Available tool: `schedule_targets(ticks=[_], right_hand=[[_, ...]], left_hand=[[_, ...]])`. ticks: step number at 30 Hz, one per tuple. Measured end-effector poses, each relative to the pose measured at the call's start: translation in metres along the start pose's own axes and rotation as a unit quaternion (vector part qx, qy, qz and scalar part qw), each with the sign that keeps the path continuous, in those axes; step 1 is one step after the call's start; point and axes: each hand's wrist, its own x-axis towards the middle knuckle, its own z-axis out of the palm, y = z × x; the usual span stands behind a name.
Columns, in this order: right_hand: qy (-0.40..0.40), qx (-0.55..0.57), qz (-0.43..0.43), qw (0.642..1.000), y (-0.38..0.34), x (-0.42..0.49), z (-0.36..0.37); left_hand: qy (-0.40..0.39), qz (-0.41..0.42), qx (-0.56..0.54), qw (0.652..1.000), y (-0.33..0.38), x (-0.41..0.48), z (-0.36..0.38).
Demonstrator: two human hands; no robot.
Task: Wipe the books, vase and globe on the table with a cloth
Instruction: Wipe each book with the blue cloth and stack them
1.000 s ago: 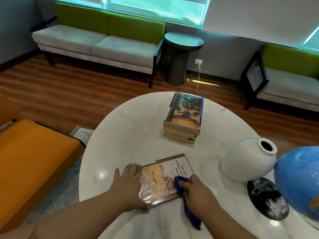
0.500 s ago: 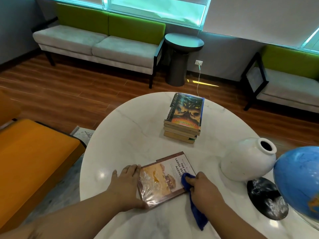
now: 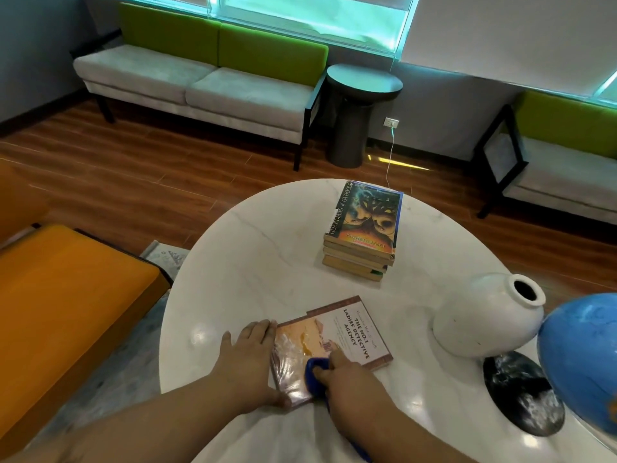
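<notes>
Here, in the head view, a paperback book [image 3: 347, 332] lies flat by the near edge of the round white table [image 3: 260, 262]. The left hand [image 3: 248, 359] rests with its fingers straight against the book's left edge and its thumb at the near corner. The right hand [image 3: 354, 379] has its fingers curled round a blue cloth [image 3: 315, 372], pressing it onto the glossy near part of the cover. A stack of books [image 3: 362, 235] sits toward the far edge. The white vase [image 3: 484, 322] stands toward the right edge, just beside the blue globe [image 3: 581, 355], whose dark base [image 3: 524, 392] rests on the surface near the vase.
</notes>
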Motion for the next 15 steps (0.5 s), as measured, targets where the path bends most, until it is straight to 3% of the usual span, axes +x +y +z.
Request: schedule_targets(ticks=[6,11,15], right_hand=[[0.045,0.007,-0.009,0.999,0.007,0.005,-0.015],[0.003,-0.021,-0.038,0.999,-0.005,0.002,-0.009],[0.022,-0.011,0.000,1.000,-0.002,0.013,-0.019]], left_hand=[[0.004,0.001,0.006,1.000,0.001,0.001,-0.002],[0.000,0.001,0.007,1.000,0.002,0.001,-0.003],[0.000,0.001,0.007,1.000,0.002,0.001,-0.003]])
